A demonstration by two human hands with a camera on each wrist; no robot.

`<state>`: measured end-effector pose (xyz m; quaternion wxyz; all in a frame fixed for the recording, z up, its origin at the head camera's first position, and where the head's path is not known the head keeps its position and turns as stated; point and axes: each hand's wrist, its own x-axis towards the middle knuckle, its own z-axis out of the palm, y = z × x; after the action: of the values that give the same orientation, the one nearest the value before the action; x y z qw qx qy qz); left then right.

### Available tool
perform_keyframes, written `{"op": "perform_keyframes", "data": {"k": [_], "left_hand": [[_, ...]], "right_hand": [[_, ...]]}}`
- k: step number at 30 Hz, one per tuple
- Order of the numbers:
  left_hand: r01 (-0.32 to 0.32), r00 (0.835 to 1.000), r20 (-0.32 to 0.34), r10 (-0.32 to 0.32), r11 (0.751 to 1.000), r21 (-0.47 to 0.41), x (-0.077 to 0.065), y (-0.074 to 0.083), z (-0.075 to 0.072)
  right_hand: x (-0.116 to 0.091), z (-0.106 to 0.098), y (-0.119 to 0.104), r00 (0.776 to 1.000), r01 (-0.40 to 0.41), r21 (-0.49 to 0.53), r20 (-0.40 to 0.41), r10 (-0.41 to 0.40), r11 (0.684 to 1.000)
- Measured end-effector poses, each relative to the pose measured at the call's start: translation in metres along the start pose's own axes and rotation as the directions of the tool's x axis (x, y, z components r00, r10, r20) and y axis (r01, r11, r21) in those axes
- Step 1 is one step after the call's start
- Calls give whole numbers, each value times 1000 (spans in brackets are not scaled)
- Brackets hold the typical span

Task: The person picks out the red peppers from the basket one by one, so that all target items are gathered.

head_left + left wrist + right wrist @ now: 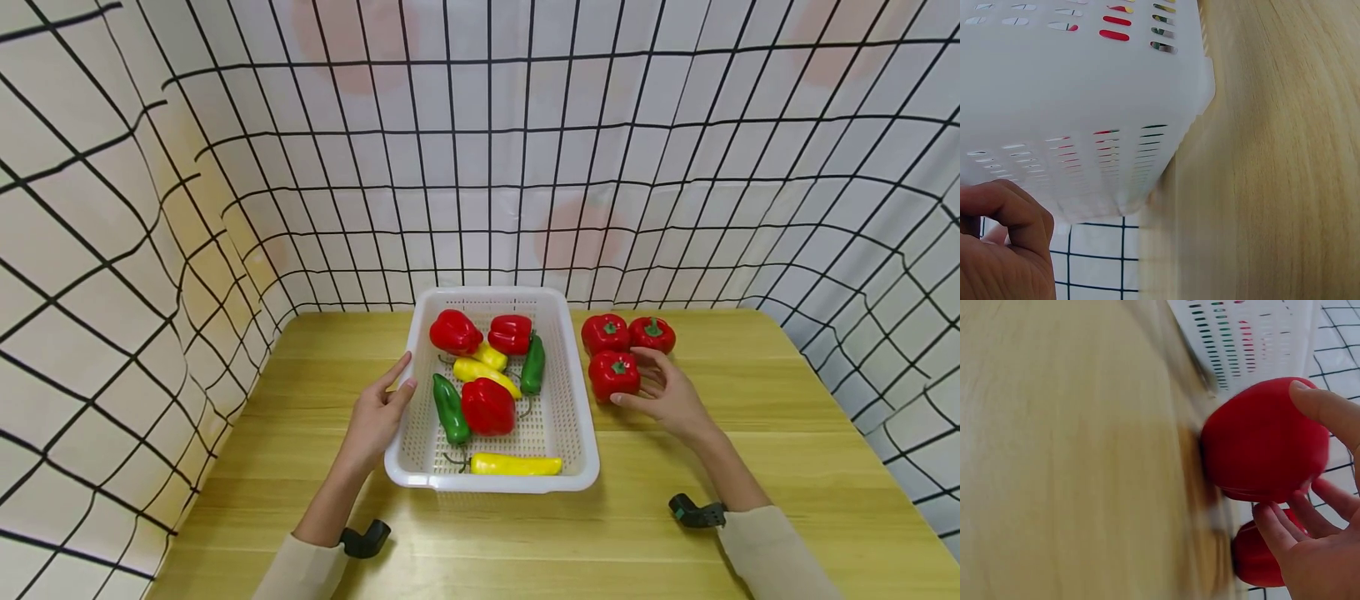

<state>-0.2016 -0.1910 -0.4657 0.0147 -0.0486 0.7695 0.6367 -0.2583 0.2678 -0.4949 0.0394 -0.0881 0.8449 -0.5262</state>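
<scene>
Standing just right of the basket, the squat, glossy red bell pepper with a green stem lies inside the reach of the right hand, the nearer of the two. That grip is closed about it—thumb on the near side, fingers on the far right—though how firmly they press cannot be told. The pepper has no marked long axis; its stem points up, and it seems to rest on the counter. The white perforated plastic basket lies to its left, the right rim just beside it, so the wall stands between pepper and basket floor. Inside, the right front part of that floor is bare, ahead of the long yellow pepper along the near edge and right of a big red bell pepper. The left hand pinches the basket's left rim, well apart from the pepper. Two more red bell peppers stand close behind, crowding the far side. The pale wooden counter is open towards the person—a white backdrop with black grid lines rises at the back.
</scene>
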Motion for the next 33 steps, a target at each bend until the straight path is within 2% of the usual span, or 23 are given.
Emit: {"op": "perform_keyframes", "data": {"k": [10, 15, 20, 26, 33], "left_hand": [[-6, 1000, 8, 6, 1000, -7, -2, 1, 0], [-7, 1000, 7, 7, 1000, -9, -1, -1, -1], [-8, 1000, 9, 8, 1000, -12, -1, -2, -1], [-11, 1000, 4, 11, 1000, -5, -1, -1, -1], [-11, 1000, -1, 11, 1000, 9, 0, 0, 0]], "right_hand": [[-6, -15, -29, 986, 117, -37, -116, -121, 992], [-5, -13, -50, 977, 162, -3, -140, -161, 987], [-2, 3, -71, 979, 191, 46, -77, -187, 981], [5, 28, -88, 982, 186, 84, 0, -187, 979], [12, 55, -104, 969, 226, 82, 78, -232, 971]]}}
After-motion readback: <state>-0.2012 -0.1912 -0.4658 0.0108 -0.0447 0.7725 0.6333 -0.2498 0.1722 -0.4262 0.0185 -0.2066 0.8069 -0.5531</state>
